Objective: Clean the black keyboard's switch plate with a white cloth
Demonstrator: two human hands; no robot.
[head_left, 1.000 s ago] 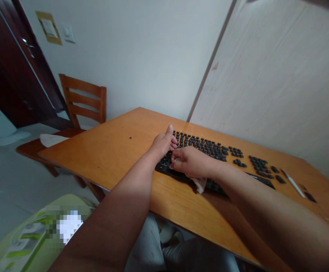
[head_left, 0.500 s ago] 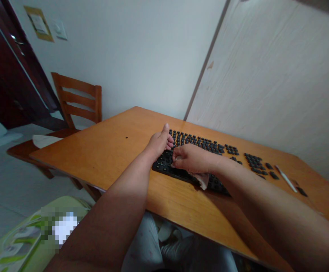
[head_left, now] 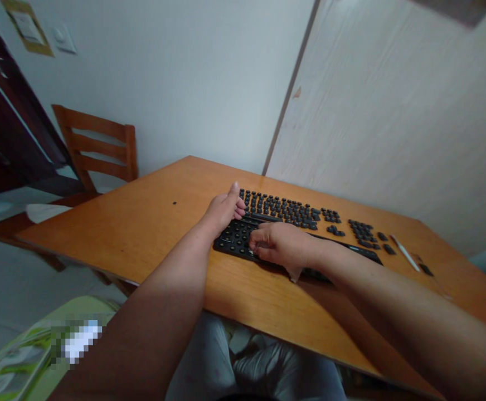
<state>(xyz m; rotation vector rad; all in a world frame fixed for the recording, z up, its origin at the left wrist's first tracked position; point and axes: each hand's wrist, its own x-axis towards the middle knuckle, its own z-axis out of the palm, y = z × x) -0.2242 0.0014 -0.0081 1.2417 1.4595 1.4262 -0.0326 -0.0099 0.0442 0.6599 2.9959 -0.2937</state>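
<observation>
A black keyboard base (head_left: 230, 249), stripped of its keycaps, lies near the table's front edge. My left hand (head_left: 225, 209) rests at its far left edge, thumb raised and fingers loosely bent, with nothing visible in them. Pinched fingers of my right hand (head_left: 280, 245) press down on the left part of the base. They hold a crumpled pale wipe (head_left: 295, 274), whose end hangs out below the palm; the rest is hidden. Behind the base, loose black keycaps (head_left: 293, 210) lie in rows.
More keycaps (head_left: 362, 229) sit in groups to the right on the wooden table (head_left: 151, 223). Beyond them lies a white pen-like stick (head_left: 405, 253) beside a small black piece (head_left: 426, 269). A wooden chair (head_left: 101, 150) stands at the left, and a wall rises behind.
The camera view has shifted slightly, moving the scene left. My right hand has moved a little over the base, still pinching the wipe, and more of the base's right end shows. My left hand stays at the edge.
</observation>
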